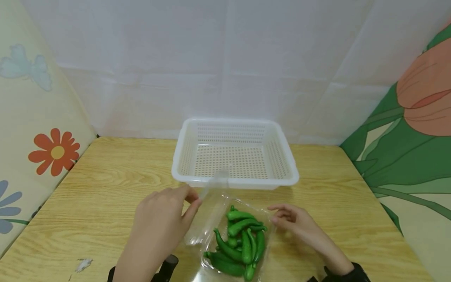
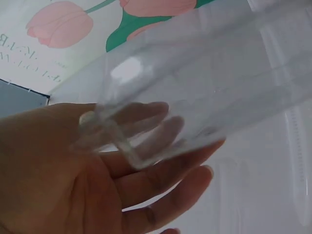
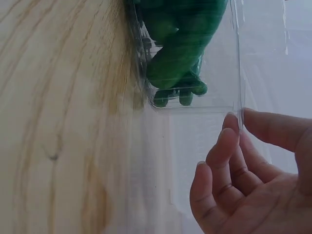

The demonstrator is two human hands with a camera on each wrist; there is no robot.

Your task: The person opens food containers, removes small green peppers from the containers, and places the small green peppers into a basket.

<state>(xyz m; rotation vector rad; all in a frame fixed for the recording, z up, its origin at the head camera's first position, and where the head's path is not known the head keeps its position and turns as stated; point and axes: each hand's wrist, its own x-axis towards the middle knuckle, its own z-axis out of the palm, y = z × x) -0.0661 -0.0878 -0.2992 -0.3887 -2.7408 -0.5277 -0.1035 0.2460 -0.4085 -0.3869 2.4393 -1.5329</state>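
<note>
A clear plastic clamshell box (image 1: 205, 258) lies on the table in the head view, with several green chili peppers (image 1: 237, 227) piled inside. Its hinged lid (image 1: 208, 219) is raised and tilted to the left. My left hand (image 1: 158, 219) pinches the lid's edge between thumb and fingers; the left wrist view shows the thumb through the clear lid (image 2: 204, 73). At the box's far right corner, my right hand (image 1: 299, 225) pinches the rim, and the right wrist view has thumb and fingertips (image 3: 225, 141) on either side of that edge.
A white perforated plastic basket (image 1: 234, 182) stands on the wooden table (image 1: 130, 160) just beyond the box. Behind it hangs a white sheet (image 1: 225, 66). Printed flower panels (image 1: 405, 164) border both sides. A worn pale patch (image 1: 83, 265) marks the tabletop at near left.
</note>
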